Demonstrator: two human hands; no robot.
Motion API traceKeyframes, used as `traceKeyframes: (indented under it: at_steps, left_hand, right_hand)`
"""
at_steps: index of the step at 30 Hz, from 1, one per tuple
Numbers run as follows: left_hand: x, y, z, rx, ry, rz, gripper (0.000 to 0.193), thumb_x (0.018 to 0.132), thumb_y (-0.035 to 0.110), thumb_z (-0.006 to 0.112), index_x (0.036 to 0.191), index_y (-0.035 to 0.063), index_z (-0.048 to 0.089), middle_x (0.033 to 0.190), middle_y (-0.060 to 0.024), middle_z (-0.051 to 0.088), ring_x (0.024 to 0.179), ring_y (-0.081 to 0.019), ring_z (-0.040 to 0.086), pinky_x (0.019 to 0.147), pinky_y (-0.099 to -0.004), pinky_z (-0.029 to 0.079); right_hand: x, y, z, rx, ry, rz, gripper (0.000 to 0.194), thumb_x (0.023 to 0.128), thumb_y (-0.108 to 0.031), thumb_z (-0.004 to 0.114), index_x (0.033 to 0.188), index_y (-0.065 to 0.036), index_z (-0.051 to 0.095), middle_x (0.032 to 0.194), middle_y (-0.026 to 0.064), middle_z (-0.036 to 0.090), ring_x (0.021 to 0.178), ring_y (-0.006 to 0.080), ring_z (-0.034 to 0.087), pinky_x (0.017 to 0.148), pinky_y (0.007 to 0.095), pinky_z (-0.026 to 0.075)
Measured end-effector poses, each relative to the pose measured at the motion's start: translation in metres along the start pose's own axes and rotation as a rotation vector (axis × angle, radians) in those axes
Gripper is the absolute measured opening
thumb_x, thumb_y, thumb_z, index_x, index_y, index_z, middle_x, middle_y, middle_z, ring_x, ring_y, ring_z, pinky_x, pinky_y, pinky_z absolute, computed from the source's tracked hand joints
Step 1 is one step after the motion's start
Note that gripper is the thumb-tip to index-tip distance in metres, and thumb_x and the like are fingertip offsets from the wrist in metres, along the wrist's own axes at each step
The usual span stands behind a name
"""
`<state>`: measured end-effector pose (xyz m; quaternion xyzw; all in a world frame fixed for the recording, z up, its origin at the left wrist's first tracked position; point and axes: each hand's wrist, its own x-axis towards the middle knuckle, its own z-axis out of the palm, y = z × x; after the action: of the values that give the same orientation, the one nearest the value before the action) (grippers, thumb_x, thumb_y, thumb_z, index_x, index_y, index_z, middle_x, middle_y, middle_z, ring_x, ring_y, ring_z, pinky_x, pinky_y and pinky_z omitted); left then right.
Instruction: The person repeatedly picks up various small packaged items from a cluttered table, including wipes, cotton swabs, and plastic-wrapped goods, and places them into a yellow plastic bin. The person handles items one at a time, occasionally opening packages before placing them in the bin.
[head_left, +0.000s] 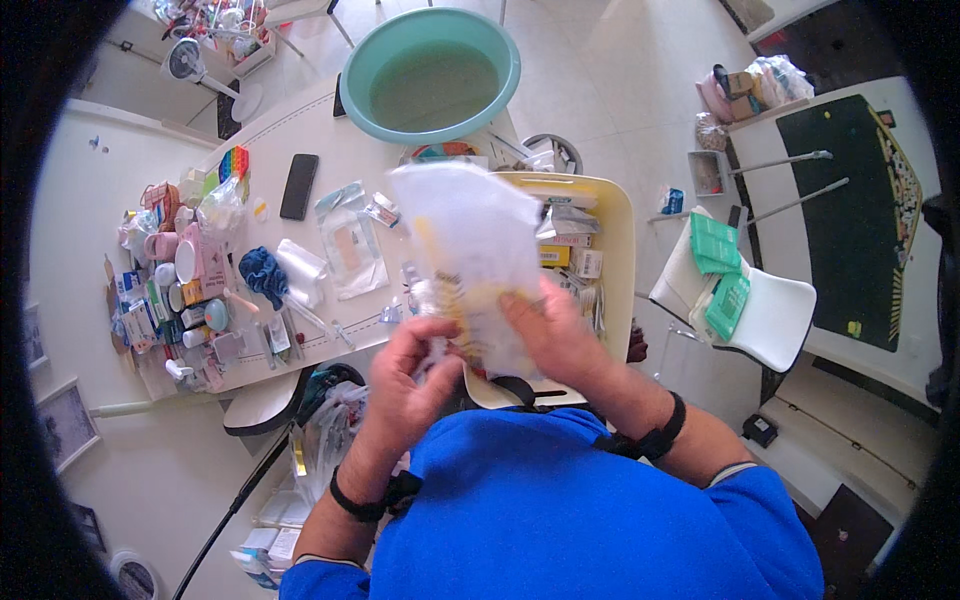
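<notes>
A blurred white plastic bag or sheet (472, 240), with some yellow and dark print, hangs in front of me. My right hand (551, 330) grips its lower right part, thumb on top. At its lower left edge, my left hand (420, 367) has its fingertips closed on a small crumpled whitish piece; whether that piece belongs to the bag I cannot tell. Behind and to the right stands a cream plastic bin (621, 255) holding small boxes and packets, partly hidden by the bag. A flat clear packet (352, 240) lies on the table to the left.
A green basin (358, 97) of cloudy water stands at the table's far side. A black phone (299, 186), a dark blue cloth (262, 274) and a white plastic roll (301, 271) lie left. Boxes and bottles crowd the far left. Green packets (714, 241) rest on a white chair (780, 315) at right.
</notes>
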<state>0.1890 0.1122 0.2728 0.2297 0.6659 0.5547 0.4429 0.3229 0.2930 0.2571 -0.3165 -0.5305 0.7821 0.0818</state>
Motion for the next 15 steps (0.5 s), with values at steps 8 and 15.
traceKeyframes:
  at_steps: [8,15]
  left_hand:
    - [0.011,-0.019,0.003,-0.051,-0.050,-0.141,0.044,0.109,0.026,0.068,0.139,-0.0045,0.060,0.118,-0.0075,0.071,0.100,-0.0124,0.063,0.093,-0.0295,0.053]
    - [0.014,-0.032,-0.002,-0.253,-0.126,-0.201,0.040,0.110,0.021,0.067,0.141,-0.0045,0.061,0.129,-0.0115,0.073,0.115,-0.0171,0.069,0.101,-0.0341,0.056]
  right_hand:
    - [0.001,0.014,-0.030,0.378,0.051,0.245,0.037,0.113,-0.019,0.059,0.143,0.003,0.060,0.132,0.0161,0.073,0.112,0.0258,0.075,0.098,0.0422,0.064]
    - [0.004,0.014,-0.024,0.491,-0.086,0.336,0.040,0.112,-0.021,0.061,0.144,0.003,0.060,0.134,0.0166,0.073,0.116,0.0254,0.074,0.100,0.0432,0.063]
